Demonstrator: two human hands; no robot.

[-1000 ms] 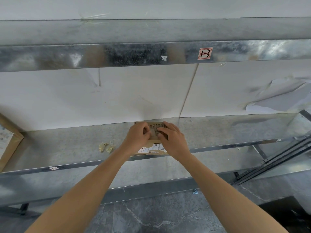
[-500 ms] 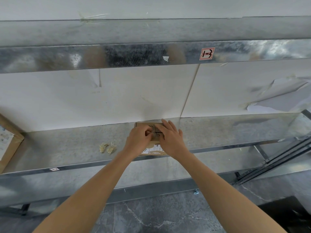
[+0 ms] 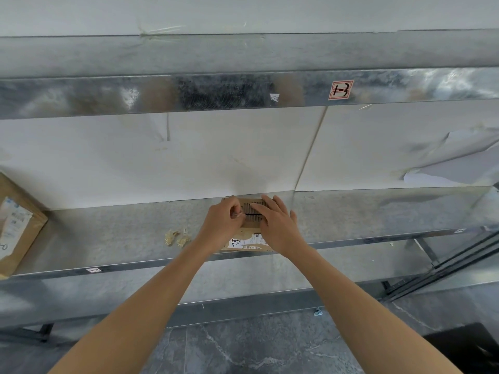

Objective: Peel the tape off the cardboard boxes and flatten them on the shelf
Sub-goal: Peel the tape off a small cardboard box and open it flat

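Note:
A small brown cardboard box (image 3: 246,240) with a white shipping label lies flat on the metal shelf (image 3: 364,217) in the middle of the view. Its far end shows dark printed stripes. My left hand (image 3: 222,222) has its fingers curled and pinches a thin strip of tape at the striped end of the box. My right hand (image 3: 278,221) lies on the box top with straight fingers and presses it down. Both hands hide most of the box top.
Crumpled bits of peeled tape (image 3: 176,237) lie on the shelf left of the box. A larger labelled cardboard box (image 3: 19,228) stands at the far left. An upper shelf beam (image 3: 243,93) runs overhead, white wall panels stand behind, and a lower shelf and grey floor lie below.
My right hand has straightened and slid forward over the striped end of the box. My left hand has moved a little up and now pinches the tape strip.

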